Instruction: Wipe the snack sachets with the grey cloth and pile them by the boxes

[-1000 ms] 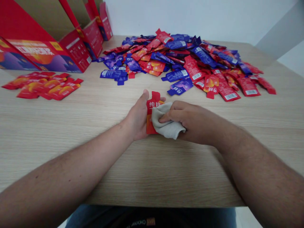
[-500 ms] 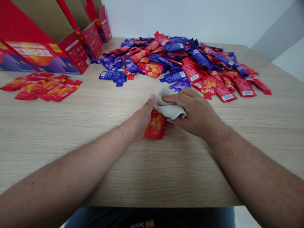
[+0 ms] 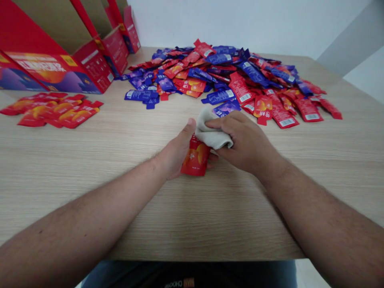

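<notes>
Red foil sachet (image 3: pixel 195 158) is pinched upright between the thumb and fingers of the left hand (image 3: pixel 175 150), which steadies it against the right hand (image 3: pixel 244 142), curled down over a folded beige cloth (image 3: pixel 211 134) on its top end. Just beyond the right hand spreads a heap of red and purple sachets (image 3: pixel 228 76) on the pale wood-grain counter (image 3: pixel 192 216); far left of the left hand, red sachets (image 3: pixel 51 110) lie before red cardboard cartons (image 3: pixel 57 68).

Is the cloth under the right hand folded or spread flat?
Bunched up, not flat: the grey cloth forms a thick wad under the right hand, against the red sachet.
</notes>
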`<state>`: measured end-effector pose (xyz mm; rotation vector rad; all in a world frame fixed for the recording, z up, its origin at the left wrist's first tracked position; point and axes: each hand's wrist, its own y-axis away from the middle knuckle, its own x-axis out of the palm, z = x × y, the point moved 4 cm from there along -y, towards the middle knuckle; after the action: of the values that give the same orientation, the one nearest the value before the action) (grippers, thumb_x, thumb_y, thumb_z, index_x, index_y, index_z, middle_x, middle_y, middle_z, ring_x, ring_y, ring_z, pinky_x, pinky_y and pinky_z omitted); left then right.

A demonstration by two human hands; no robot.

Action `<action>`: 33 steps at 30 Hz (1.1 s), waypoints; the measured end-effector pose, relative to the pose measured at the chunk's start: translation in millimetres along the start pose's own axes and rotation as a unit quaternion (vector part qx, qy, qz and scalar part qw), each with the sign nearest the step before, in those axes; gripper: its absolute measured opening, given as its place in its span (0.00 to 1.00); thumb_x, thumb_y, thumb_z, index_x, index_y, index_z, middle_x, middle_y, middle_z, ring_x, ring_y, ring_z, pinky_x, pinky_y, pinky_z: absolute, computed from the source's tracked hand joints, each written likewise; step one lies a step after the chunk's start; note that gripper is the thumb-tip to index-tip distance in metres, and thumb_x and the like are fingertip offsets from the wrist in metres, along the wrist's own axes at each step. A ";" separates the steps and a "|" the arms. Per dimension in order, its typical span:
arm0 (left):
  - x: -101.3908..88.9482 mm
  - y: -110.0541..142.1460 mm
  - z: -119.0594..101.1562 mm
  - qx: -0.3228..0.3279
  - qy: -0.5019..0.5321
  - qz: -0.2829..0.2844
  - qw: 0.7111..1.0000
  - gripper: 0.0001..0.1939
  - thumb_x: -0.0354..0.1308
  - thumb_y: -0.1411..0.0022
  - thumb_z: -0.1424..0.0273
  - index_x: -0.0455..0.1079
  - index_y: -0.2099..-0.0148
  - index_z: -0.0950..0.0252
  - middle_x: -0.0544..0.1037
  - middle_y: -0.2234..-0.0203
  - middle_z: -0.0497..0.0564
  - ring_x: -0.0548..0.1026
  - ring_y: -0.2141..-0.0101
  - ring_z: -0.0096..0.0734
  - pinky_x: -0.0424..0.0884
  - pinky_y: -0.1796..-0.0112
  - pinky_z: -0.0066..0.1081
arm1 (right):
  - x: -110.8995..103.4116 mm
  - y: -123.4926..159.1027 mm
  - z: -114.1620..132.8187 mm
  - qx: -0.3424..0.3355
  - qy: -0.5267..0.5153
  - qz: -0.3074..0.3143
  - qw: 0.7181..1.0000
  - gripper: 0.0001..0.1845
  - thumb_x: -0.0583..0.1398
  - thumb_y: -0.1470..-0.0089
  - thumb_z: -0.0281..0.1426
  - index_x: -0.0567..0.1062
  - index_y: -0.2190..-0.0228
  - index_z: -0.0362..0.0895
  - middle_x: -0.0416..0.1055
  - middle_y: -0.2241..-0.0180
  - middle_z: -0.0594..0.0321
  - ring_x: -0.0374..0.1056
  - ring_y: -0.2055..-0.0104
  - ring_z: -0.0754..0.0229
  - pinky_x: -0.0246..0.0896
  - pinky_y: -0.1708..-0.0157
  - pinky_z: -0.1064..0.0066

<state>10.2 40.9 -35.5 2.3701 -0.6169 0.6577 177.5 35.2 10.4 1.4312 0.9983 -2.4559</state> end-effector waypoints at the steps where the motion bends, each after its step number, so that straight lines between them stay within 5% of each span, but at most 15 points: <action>1: -0.1 0.1 -0.3 0.001 -0.002 -0.004 1.000 0.41 0.37 0.21 0.41 0.80 0.46 0.68 0.86 0.67 0.59 0.85 0.72 0.40 0.82 0.70 0.35 | 1.3 0.5 0.8 -0.005 -0.002 0.008 1.000 0.24 0.66 0.46 0.32 0.82 0.47 0.45 0.82 0.54 0.52 0.74 0.52 0.43 0.69 0.53 0.53; 6: 2.3 -0.9 -0.1 -0.006 0.010 0.004 1.000 0.44 0.36 0.22 0.39 0.79 0.42 0.70 0.85 0.69 0.59 0.84 0.73 0.39 0.82 0.69 0.34 | 2.5 2.5 5.1 0.008 -0.001 0.009 1.000 0.23 0.67 0.46 0.31 0.82 0.47 0.46 0.81 0.55 0.53 0.73 0.52 0.43 0.69 0.52 0.54; 12: 7.4 -4.0 -0.8 0.029 0.068 -0.005 0.997 0.38 0.41 0.21 0.42 0.79 0.42 0.68 0.86 0.66 0.59 0.86 0.69 0.39 0.82 0.65 0.33 | 7.4 6.1 20.5 -0.045 -0.043 0.103 0.993 0.26 0.69 0.48 0.29 0.83 0.46 0.47 0.78 0.53 0.53 0.74 0.54 0.49 0.70 0.55 0.61; 17: 7.7 -2.0 -2.8 0.012 0.066 -0.006 0.998 0.39 0.37 0.20 0.43 0.79 0.43 0.67 0.86 0.66 0.59 0.86 0.68 0.43 0.82 0.66 0.36 | 4.3 5.5 20.6 0.008 0.009 0.092 0.996 0.26 0.70 0.46 0.30 0.82 0.45 0.46 0.77 0.54 0.51 0.73 0.54 0.46 0.69 0.55 0.58; 22: 8.1 -0.6 -2.6 0.015 0.084 -0.023 0.996 0.38 0.45 0.23 0.40 0.80 0.45 0.68 0.86 0.68 0.59 0.87 0.64 0.45 0.83 0.61 0.38 | 7.3 7.3 34.3 -0.039 -0.051 0.178 0.982 0.22 0.69 0.44 0.29 0.83 0.47 0.49 0.76 0.52 0.55 0.73 0.56 0.52 0.70 0.56 0.63; 26: 10.2 -1.5 -4.8 0.016 0.095 -0.021 0.995 0.38 0.38 0.21 0.44 0.79 0.47 0.68 0.85 0.69 0.59 0.87 0.62 0.47 0.83 0.61 0.38 | 2.3 5.0 27.3 -0.017 -0.033 0.145 0.989 0.23 0.70 0.47 0.28 0.84 0.48 0.47 0.76 0.55 0.53 0.74 0.55 0.49 0.70 0.55 0.61; 33: -3.1 -5.0 -10.7 0.042 0.100 -0.100 0.989 0.33 0.43 0.22 0.43 0.79 0.50 0.64 0.84 0.70 0.55 0.86 0.63 0.44 0.82 0.61 0.37 | 4.9 8.6 29.7 -0.060 -0.076 0.212 0.972 0.23 0.69 0.44 0.28 0.85 0.46 0.50 0.76 0.52 0.55 0.75 0.56 0.53 0.71 0.57 0.64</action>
<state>7.4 52.2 -31.9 2.3656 -0.2644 0.8307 156.8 11.8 12.2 1.2435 0.7074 -2.1182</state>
